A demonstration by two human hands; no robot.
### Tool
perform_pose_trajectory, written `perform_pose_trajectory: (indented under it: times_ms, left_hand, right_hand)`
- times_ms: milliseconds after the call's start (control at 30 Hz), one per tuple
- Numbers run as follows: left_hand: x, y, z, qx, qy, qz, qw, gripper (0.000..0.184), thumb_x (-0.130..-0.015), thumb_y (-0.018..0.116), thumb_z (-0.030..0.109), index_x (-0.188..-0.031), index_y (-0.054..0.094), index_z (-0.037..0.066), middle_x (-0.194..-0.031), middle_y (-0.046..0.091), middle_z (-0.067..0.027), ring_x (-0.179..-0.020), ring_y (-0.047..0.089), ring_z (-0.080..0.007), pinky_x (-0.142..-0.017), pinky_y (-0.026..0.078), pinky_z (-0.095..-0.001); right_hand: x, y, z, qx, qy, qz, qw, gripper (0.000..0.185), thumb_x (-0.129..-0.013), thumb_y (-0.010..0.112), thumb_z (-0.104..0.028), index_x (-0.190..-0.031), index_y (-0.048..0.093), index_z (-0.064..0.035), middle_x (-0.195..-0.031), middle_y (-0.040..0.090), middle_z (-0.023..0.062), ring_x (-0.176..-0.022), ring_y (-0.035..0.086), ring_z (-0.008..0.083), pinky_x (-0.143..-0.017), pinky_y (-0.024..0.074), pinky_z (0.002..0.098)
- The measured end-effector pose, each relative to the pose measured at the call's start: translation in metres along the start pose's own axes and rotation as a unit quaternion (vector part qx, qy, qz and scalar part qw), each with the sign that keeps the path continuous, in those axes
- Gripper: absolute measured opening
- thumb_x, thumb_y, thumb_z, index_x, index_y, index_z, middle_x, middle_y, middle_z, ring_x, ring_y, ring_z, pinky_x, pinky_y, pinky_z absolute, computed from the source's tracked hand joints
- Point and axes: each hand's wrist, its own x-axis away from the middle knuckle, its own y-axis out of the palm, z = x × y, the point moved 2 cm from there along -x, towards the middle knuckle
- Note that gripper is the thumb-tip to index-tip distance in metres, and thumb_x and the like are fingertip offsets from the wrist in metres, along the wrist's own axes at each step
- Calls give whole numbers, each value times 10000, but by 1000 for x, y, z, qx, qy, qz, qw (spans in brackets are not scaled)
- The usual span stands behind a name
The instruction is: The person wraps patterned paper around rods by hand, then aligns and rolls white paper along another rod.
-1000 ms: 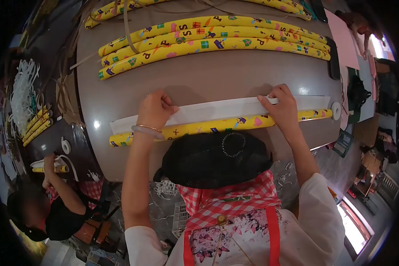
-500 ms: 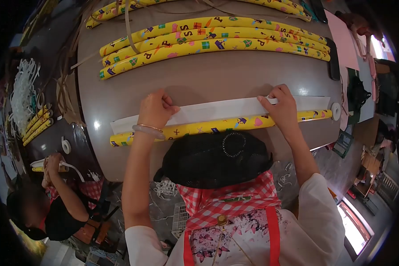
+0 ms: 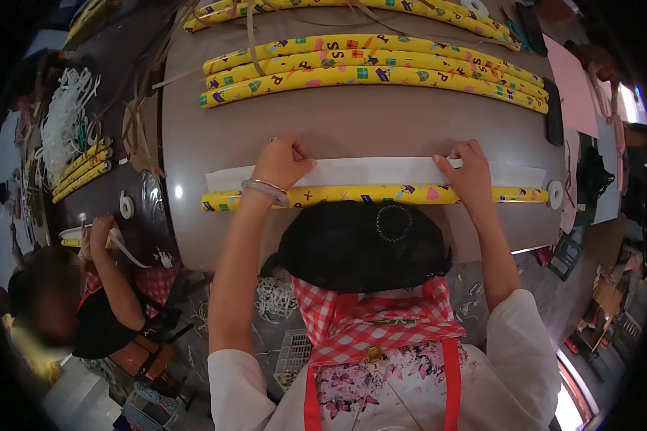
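A roll of yellow printed wrapping paper (image 3: 345,195) lies crosswise in front of me, its white free edge (image 3: 381,171) unrolled on the far side. My left hand (image 3: 284,164) is closed at the left part of that edge, thumb and fingers pinched together; what lies between them is hard to see. Near the right part, my right hand (image 3: 469,171) pinches a small bright white strip (image 3: 454,162) against the paper. A white tape roll (image 3: 554,194) stands at the right end of the yellow roll.
Several finished yellow rolls (image 3: 374,75) lie farther back, with brown straps (image 3: 251,36) across them. A black object (image 3: 554,111) sits at the table's right edge. To the left, a co-worker (image 3: 108,287) works at another table with white strips (image 3: 65,122) and yellow rolls.
The whole view has shifted, so the table appears farther right and slightly higher. Both my hands keep about the same places along the paper's edge.
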Motion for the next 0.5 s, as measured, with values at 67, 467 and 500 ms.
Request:
perform_pose_trajectory:
  times_ms: [67,467,500]
  left_hand:
    - [3,1,5,-33,-2,4,999,241,-749,731,159,-828,594,-23,-719,601,-95,-643,593,-186,-580,484,-304]
    - [2,24,21,-172,-88,57,980,619,-656,806,417,-1000,583,-46,-1021,596,-228,-996,570,-351,-868,473,-394]
    - [3,23,23,-173,-86,60,979,619,-656,806,417,-1000,583,-46,-1021,596,-228,-996,570,-351,-868,473,-394]
  right_hand:
    - [0,1,1,10,-13,8,1000,342,-748,729,-302,-774,537,-20,-872,510,118,-760,544,306,-661,454,403]
    - [5,4,3,-5,-21,32,999,332,-766,703,-314,-824,548,-26,-918,523,135,-811,566,324,-686,472,412]
    - [5,4,2,-7,-19,30,999,332,-764,704,-314,-832,554,-26,-924,525,138,-819,569,326,-691,474,411]
